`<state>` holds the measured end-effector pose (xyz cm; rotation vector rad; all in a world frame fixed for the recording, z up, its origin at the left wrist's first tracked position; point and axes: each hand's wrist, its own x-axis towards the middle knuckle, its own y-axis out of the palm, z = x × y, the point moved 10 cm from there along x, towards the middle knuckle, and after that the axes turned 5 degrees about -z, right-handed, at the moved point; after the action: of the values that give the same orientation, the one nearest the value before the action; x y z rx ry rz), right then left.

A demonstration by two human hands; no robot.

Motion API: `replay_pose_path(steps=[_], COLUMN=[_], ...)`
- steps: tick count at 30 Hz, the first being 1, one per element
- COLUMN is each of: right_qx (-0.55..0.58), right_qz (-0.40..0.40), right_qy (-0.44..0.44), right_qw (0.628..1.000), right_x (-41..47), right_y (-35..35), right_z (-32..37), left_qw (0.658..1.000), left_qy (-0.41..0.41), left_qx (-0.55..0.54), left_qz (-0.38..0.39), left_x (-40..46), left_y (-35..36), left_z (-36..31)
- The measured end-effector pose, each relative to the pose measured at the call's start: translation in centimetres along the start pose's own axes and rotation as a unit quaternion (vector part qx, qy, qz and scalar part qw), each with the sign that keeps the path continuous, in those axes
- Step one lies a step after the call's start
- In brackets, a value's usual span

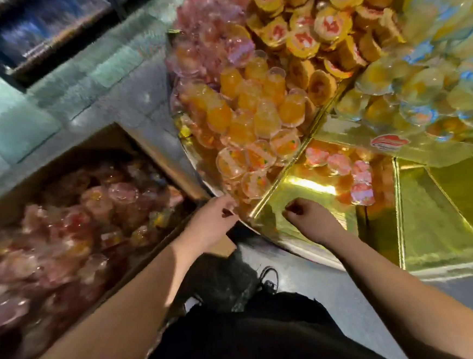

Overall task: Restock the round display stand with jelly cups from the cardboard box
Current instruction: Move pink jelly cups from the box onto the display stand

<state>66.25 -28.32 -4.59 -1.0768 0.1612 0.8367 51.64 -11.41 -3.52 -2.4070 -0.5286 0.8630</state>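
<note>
Both hands, left (210, 224) fingers apart, right (309, 219) curled shut, empty, reach the gold display stand (309, 185); cardboard box (107, 138) of jelly cups (95, 199) left.

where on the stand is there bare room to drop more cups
The gold wedge by the right hand is mostly bare, with a few pink cups at its far end. The next wedge right is bare too. The orange cups beyond the left hand are packed tight.

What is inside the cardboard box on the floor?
The box holds a heap of clear jelly cups, mostly pink and red, a few orange. The picture is blurred there, so labels cannot be read. The top cups cover whatever lies deeper, and the left arm hides the near corner.
</note>
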Motion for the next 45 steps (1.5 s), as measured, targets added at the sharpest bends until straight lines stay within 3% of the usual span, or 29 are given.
replay_pose_path(steps=[4,8,12,16,21,24,27,32,35,37,45], right_qx=[-0.08,-0.139,-0.169,-0.214,-0.262,-0.25,-0.213,-0.091,0.028,0.06,0.181], right_qz=[0.043,0.09,0.143,0.175,0.173,0.133,0.121,0.132,0.132,0.127,0.143], right_qy=[-0.113,-0.205,-0.268,-0.276,-0.244,-0.202,-0.122,0.003,0.077,0.094,0.14], right_qw=[0.989,0.965,0.938,0.92,0.918,0.938,0.962,0.987,0.988,0.986,0.963], right_x=[-1.9,-4.1,-5.8,-5.8,-3.1,-0.9,1.0,3.2,4.0,4.3,3.8], right_y=[5.7,12.6,20.1,25.2,28.2,28.1,28.5,31.0,32.7,33.4,32.6], right_z=[11.2,20.8,27.3,31.2,34.2,35.1,34.6,33.5,32.9,32.7,31.9], left_qw=[0.996,0.98,0.963,0.94,0.931,0.936,0.95,0.964,0.958,0.954,0.959], left_qy=[-0.041,-0.124,-0.181,-0.225,-0.242,-0.198,-0.181,-0.166,-0.159,-0.145,-0.12], left_qx=[0.038,0.001,-0.057,-0.055,-0.038,-0.026,-0.032,0.066,0.094,0.117,0.2], left_qz=[-0.076,-0.154,-0.193,-0.251,-0.271,-0.288,-0.251,-0.196,-0.22,-0.233,-0.164], left_x=[-5.0,-11.0,-16.1,-18.7,-18.3,-16.4,-13.7,-9.0,-7.6,-6.8,-5.8], left_y=[-7.9,-13.9,-17.2,-19.6,-21.1,-22.4,-22.7,-21.8,-22.3,-22.6,-22.7], left_z=[9.7,20.3,28.5,33.6,35.1,34.5,34.3,33.9,33.6,33.3,32.7])
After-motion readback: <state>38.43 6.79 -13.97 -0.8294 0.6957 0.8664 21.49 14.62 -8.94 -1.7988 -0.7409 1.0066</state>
